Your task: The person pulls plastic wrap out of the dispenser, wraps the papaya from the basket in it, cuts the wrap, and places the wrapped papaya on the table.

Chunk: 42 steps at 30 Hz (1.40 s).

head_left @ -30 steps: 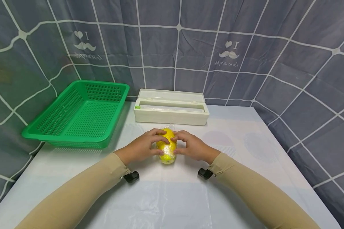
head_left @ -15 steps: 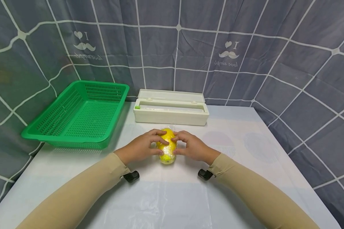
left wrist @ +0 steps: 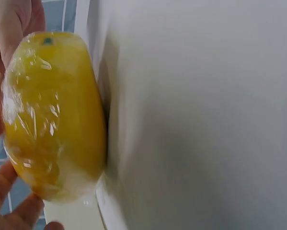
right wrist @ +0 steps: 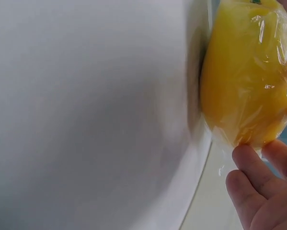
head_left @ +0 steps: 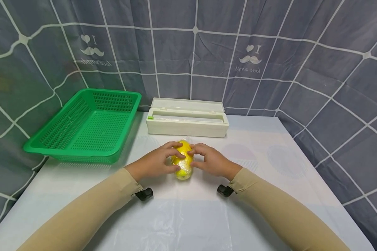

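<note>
A yellow oblong fruit (head_left: 185,164), wrapped in shiny clear film, lies on the table in the middle of the head view. From its left side my left hand (head_left: 155,161) holds it, fingers curled over the top and thumb near its close end. My right hand (head_left: 214,162) holds the opposite side, fingertips and thumb against the film. In the left wrist view the fruit (left wrist: 57,112) shows a small green spot at one end, with fingers (left wrist: 26,211) at the other. Loose film gathers at the far end, where right-hand fingers (right wrist: 253,167) touch the fruit (right wrist: 246,81).
Behind the fruit stands a long white film dispenser box (head_left: 188,129), its lid (head_left: 188,103) raised and a green slider (head_left: 150,118) at the left. A green slotted basket (head_left: 81,152) is at the back left. Grey checked curtains (head_left: 172,48) border the white table (head_left: 182,223).
Both thumbs have shifted slightly: the left one inward over the fruit, the right one a little farther from me. Fruit, dispenser and basket stay where they were.
</note>
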{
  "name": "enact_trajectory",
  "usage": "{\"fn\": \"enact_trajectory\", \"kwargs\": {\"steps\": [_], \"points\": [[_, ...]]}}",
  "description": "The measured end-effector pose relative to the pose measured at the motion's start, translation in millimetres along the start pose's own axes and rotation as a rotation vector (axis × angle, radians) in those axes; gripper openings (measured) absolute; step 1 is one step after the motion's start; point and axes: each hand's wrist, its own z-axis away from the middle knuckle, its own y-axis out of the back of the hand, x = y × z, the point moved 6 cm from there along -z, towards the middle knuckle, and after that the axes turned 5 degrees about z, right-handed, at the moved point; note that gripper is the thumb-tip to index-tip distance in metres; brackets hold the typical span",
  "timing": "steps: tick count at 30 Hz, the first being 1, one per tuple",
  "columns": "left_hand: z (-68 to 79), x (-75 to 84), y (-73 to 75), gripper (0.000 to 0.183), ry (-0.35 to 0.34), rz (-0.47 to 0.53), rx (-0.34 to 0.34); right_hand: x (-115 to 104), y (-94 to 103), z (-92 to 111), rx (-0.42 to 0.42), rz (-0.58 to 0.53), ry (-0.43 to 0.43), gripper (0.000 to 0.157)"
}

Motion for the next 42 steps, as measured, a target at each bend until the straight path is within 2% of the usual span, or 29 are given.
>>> {"fn": "enact_trajectory", "kwargs": {"steps": [3,7,10,18,22,26,30,34,37,42], "points": [[0.9,6.8,-1.0,0.037,-0.011,-0.055,0.041,-1,1.6,1,0.007,0.036,0.011,0.029],[1.9,14.6,-5.4,0.049,-0.022,-0.185,0.117,-3,4.5,2,0.029,0.095,0.022,0.027],[3.3,18.3,-9.3,0.051,-0.019,-0.237,0.139,-6,7.3,0,0.037,0.15,0.005,0.027],[7.3,23.4,-8.3,0.047,-0.01,-0.263,0.087,-5,20.9,-8,0.075,0.28,-0.05,0.037],[8.6,22.6,-7.1,0.045,-0.006,-0.279,0.058,0,24.0,-10,0.058,0.337,-0.055,0.046],[9.9,21.9,-5.3,0.045,-0.011,-0.304,0.051,1,23.9,-10,0.007,0.334,-0.011,0.05],[12.0,22.5,-2.7,0.045,-0.02,-0.326,0.07,4,25.0,-8,-0.026,0.326,0.0,0.045],[12.6,23.9,-0.4,0.04,-0.035,-0.357,0.11,9,29.3,-5,-0.023,0.312,-0.052,0.039],[11.2,23.9,1.3,0.045,-0.033,-0.372,0.148,12,31.8,-3,-0.024,0.285,-0.093,0.032],[4.9,19.4,1.0,0.051,0.003,-0.394,0.166,15,33.7,1,-0.041,0.252,-0.129,0.018]]}}
